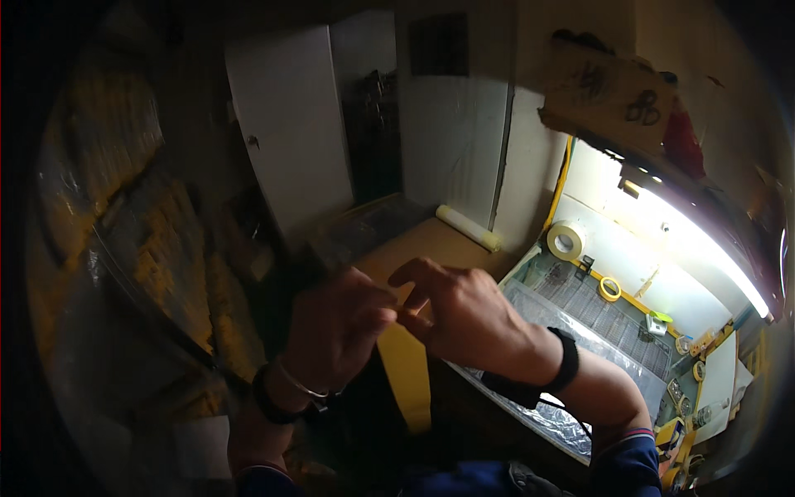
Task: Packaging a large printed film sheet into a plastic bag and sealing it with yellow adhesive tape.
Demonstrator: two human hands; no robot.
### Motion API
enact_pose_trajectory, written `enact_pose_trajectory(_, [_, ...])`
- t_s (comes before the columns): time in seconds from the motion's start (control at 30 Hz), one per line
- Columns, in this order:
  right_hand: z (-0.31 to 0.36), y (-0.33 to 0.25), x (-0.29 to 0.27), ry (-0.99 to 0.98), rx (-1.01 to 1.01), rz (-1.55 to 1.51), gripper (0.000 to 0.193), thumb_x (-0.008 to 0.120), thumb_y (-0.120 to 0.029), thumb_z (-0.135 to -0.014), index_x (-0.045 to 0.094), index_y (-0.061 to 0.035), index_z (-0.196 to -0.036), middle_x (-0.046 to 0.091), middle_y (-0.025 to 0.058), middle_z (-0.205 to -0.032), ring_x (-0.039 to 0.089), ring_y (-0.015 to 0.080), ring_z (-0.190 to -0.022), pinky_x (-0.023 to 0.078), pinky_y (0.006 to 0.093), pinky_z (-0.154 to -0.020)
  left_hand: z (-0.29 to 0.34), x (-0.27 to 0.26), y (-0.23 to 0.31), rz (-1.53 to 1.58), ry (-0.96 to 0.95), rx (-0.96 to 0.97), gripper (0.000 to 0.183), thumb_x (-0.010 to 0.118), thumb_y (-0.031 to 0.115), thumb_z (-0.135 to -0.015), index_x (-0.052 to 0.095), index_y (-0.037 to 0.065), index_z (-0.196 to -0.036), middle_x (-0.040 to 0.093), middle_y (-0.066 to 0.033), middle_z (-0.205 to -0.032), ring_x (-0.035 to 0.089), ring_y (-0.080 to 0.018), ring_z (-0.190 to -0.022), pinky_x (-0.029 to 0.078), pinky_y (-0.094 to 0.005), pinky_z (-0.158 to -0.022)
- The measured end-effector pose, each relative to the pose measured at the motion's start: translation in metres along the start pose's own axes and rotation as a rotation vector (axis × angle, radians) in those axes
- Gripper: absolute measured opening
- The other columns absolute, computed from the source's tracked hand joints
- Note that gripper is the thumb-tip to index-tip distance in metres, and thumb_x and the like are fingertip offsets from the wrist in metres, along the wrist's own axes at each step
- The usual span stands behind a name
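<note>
One yellow strip [405, 377], seemingly light and flexible, best held by its edges, shows beneath left hand [331, 327] and right hand [464, 311], fingers curled close, grip indeterminable.

Strip [406, 377] — yellow; wristbands [566, 361] — black; sleeves [625, 462] navy.

Workshop: lit bench [609, 331], tape rolls [580, 234]

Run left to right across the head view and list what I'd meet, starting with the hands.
Left hand → right hand → large pale tape roll → yellow tape ring → small white item with a green top.
</note>
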State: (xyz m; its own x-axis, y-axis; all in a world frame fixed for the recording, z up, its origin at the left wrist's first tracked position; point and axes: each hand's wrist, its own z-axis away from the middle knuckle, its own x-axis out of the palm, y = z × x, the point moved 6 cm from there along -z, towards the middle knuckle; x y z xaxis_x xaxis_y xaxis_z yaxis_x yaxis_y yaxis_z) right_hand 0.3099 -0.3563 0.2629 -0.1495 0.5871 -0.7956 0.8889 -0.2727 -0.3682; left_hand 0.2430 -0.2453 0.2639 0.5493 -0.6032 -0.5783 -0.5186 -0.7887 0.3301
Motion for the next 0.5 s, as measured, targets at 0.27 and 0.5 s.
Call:
enact_pose_trajectory(0.27, [-0.035,0.012,-0.051,0.156,0.128,0.114,0.024,0.072,-0.012,-0.070,0.064,-0.0044,-0.092,0.066,0.0100,-0.078,0.065,0.0211,-0.071,0.051,0.0307,-0.065,-0.012,0.012,-0.086,0.651,0.194,-0.031,0.115,0.063,0.067,-0.061,0.010,0.002,-0.140,0.027,-0.0208,-0.139,0.047,-0.0278,-0.114,0.034,-0.0398,-0.096])
enact_pose_trajectory(0.5, [-0.010,0.048,-0.180,0.505,0.224,0.280,0.020,0.068,-0.012,-0.077,0.064,-0.0025,-0.095,0.066,0.0067,-0.088,0.063,0.0126,-0.080,0.050,0.0246,-0.074,0.090,0.198,-0.123,0.982,-0.866,-0.277,0.030,0.077,0.011,-0.068,0.063,0.002,-0.093,0.066,-0.0056,-0.090,0.061,-0.0137,-0.083,0.048,-0.0270,-0.075])
